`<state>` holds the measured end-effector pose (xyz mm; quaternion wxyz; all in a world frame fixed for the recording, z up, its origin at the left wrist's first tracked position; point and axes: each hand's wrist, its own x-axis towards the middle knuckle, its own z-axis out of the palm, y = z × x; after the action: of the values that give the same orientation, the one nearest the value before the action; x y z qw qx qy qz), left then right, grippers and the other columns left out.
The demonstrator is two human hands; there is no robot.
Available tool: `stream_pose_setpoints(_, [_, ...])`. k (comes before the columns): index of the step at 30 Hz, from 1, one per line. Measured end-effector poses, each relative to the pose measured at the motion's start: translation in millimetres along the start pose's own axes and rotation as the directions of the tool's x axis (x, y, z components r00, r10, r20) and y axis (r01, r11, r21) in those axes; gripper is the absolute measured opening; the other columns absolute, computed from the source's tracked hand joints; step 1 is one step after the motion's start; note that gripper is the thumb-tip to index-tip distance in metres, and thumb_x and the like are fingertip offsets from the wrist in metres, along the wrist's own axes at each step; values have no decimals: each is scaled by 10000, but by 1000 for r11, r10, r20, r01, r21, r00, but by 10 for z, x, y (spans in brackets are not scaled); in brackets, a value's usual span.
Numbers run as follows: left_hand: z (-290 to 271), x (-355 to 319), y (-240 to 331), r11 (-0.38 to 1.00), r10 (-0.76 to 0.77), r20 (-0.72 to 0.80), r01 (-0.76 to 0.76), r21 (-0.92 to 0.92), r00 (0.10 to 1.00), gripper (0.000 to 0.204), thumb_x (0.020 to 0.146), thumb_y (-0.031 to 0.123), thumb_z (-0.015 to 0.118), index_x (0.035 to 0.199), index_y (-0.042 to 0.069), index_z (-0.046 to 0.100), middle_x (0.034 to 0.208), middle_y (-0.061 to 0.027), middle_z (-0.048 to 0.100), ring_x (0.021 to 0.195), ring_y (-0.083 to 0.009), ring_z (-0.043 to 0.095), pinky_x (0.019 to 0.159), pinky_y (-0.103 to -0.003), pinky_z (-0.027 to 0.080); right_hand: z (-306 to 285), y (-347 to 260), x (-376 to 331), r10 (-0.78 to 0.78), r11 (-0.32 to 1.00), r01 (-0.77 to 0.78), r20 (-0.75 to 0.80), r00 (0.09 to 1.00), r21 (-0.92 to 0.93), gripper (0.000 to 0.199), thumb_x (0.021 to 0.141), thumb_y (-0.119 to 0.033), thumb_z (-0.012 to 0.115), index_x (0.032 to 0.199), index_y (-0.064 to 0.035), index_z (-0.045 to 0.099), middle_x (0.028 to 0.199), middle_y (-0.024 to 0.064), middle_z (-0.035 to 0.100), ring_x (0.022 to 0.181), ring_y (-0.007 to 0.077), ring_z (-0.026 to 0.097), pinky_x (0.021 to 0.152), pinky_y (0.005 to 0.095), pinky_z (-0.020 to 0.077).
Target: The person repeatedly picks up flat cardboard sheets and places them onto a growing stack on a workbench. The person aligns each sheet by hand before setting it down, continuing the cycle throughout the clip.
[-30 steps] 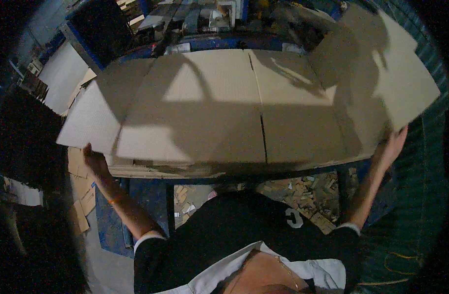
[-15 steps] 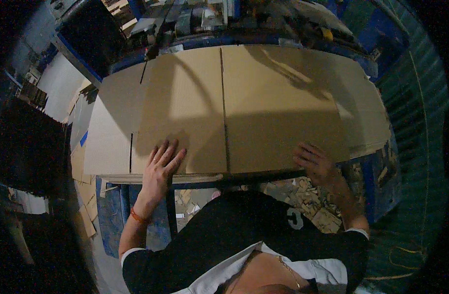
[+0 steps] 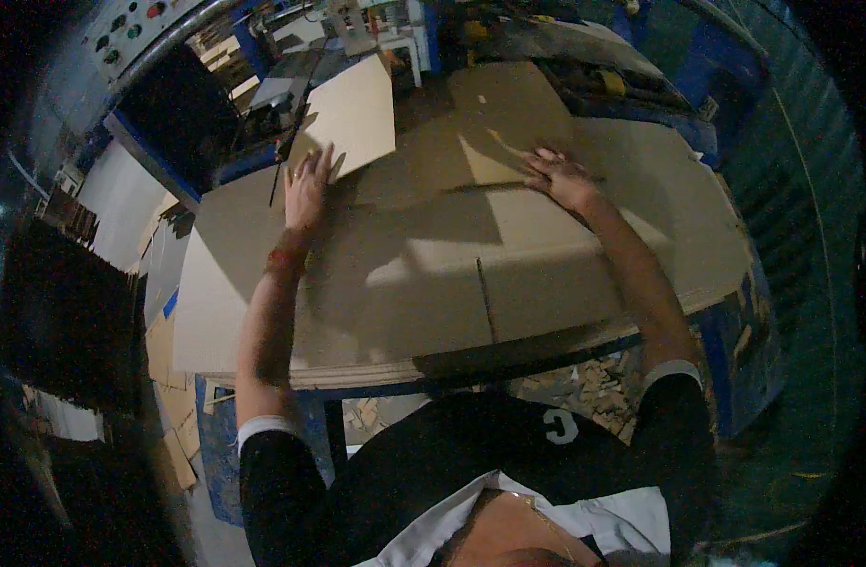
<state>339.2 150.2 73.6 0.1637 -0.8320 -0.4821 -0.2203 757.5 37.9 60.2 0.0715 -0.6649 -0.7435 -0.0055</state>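
A slotted cardboard sheet lies ahead of me, its far flap (image 3: 359, 118) on the left tilted up and its far flap (image 3: 513, 99) on the right reaching toward the machine. My left hand (image 3: 307, 189) rests at the near edge of the left flap, fingers stretched and apart. Beside the right part of that sheet, my right hand (image 3: 561, 178) lies with its fingers spread, palm down. Neither hand is closed around anything. Beneath both arms is a stack of flat cardboard sheets (image 3: 395, 317), the top one with a dark slot at its near edge.
A blue machine (image 3: 632, 90) with dark beds stands beyond the stack. At the upper left is a panel (image 3: 130, 33) with several buttons. Cardboard scraps (image 3: 594, 387) litter the floor below the stack. A green corrugated wall (image 3: 792, 246) rises on the right.
Both hands have moved forward, away from me, from the stack's near edge. The top sheet has slid toward the machine, its far flaps lifted, and another sheet shows beneath it.
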Motion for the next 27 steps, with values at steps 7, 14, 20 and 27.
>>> stream_pose_setpoints(7, [-530,-917,-345,972,-234,-242,224,-70,942,708,799,273,669,1384,64,329,1255,-212,492,1164,-332,460,980,-433,353,-107,374,-1090,239,970,-185,-479,845,157,589,836,-338,614,1353,-136,418,1289,204,488,1223,341,431,1034,471,319])
stream_pose_setpoints(14, [-581,-2980,-1354,473,-828,-298,877,84,475,610,835,349,618,1304,12,420,1131,-217,553,1015,-329,521,889,-432,403,739,1620,-2863,769,538,-737,-597,229,409,631,897,-325,557,1377,16,329,1290,221,490,1093,302,548,919,397,438])
stream_pose_setpoints(20, [-435,-3035,-1485,262,-961,-65,806,-530,269,584,867,414,574,1235,-32,498,1025,-221,605,887,-327,574,811,-431,446,687,1738,-2723,792,609,-113,-596,135,785,625,851,-326,623,1340,-18,385,1309,144,472,1146,313,481,931,441,412])
stream_pose_setpoints(27, [-1140,-2661,-1522,635,-768,-383,692,-344,514,528,883,363,568,1213,-44,504,1153,-196,570,1006,-314,547,877,-380,417,-558,1393,-2541,903,421,317,-427,-55,850,343,801,-161,667,1093,-14,562,1119,117,595,967,273,569,856,417,456])
